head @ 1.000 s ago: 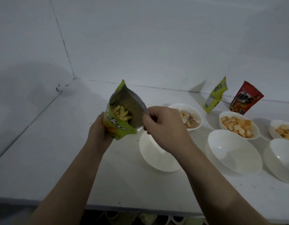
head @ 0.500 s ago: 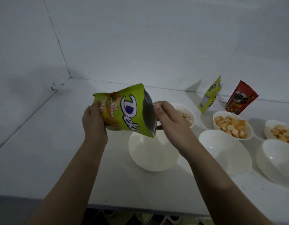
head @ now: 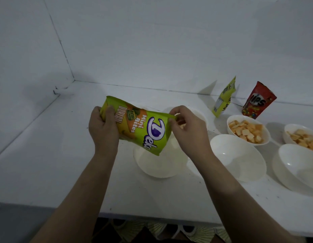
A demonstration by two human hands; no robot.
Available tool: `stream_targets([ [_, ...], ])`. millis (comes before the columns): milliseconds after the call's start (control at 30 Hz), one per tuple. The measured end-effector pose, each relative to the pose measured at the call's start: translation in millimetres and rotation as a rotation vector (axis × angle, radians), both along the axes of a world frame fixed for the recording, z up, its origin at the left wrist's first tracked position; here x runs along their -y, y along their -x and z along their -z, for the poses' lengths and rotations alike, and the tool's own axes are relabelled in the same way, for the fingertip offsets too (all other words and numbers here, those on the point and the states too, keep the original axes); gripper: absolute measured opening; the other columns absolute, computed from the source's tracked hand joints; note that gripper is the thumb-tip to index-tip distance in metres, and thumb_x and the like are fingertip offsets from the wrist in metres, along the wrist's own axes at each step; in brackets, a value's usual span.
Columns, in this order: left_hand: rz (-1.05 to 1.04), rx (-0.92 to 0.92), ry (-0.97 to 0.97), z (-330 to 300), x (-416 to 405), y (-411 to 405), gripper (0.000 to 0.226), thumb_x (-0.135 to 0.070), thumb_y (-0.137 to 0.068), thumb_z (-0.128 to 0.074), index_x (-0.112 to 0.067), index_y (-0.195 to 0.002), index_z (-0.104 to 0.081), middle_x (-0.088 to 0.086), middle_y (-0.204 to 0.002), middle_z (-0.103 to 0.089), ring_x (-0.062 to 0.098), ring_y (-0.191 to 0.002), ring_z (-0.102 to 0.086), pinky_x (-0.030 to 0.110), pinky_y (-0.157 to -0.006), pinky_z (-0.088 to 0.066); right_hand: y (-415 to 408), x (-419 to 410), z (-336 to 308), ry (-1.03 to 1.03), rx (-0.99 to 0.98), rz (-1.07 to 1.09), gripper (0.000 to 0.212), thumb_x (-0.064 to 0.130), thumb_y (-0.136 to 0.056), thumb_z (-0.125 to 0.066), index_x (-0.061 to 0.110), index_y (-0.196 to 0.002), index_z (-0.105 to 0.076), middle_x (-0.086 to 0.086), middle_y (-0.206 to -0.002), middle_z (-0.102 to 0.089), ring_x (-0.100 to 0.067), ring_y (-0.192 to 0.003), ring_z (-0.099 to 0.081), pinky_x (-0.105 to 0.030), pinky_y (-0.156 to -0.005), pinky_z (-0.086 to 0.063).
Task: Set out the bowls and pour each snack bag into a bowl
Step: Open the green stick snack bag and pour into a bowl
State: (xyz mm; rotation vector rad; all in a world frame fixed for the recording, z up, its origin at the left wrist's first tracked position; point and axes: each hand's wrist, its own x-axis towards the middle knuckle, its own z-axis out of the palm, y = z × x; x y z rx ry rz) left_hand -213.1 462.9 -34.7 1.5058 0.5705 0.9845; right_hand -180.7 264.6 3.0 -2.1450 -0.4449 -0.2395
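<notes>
We are seeing 2 bare forearms reaching in from the bottom edge, sleeveless as far as they are showing, and the left hand (head: 104, 128) and right hand (head: 188, 127) are wearing no rings, watches or gloves.

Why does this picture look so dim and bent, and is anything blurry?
Head view: the light is low and bluish, so the white table looks grey; the two standing bags, yellow bag and red bag, cast soft shadows on the wall; the wide lens bows the wall corner and table edge; the green snack bag reads sharply, while the bowl beneath it looks slightly smeared.
</notes>
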Motion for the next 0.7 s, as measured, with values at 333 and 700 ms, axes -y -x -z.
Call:
stream_targets([
  [333, 0.019, -0.014, -0.258, -16, 16, 5, 0.040, -0.021, -0.099, -0.052, -0.022, -0.064, -0.032, -0.006, -0.060, -0.038, -0.002, -0.050, -0.043, 0.009, -0.047, -0.033, -3, 11, 14, 0.251, -0.009, -0.006, 0.008, 0.014, -0.087, -0.061, 0.017, -0.089, -0.068, 0.003, -0.088, -0.068, -0.016, -0.086, -0.057, -0.034, -0.076, -0.049],
  [700, 0.049, 0.000, -0.347, -22, 16, 9, 0.042, -0.026, -0.103, -0.046, -0.022, -0.065, -0.028, -0.005, -0.058, -0.033, -0.001, -0.051, -0.039, 0.010, -0.048, -0.030, -3, 17, 15, 0.263, -0.061, -0.068, 0.007, 0.016, -0.087, -0.061, 0.022, -0.084, -0.065, 0.009, -0.083, -0.064, -0.009, -0.077, -0.054, -0.026, -0.066, -0.041],
])
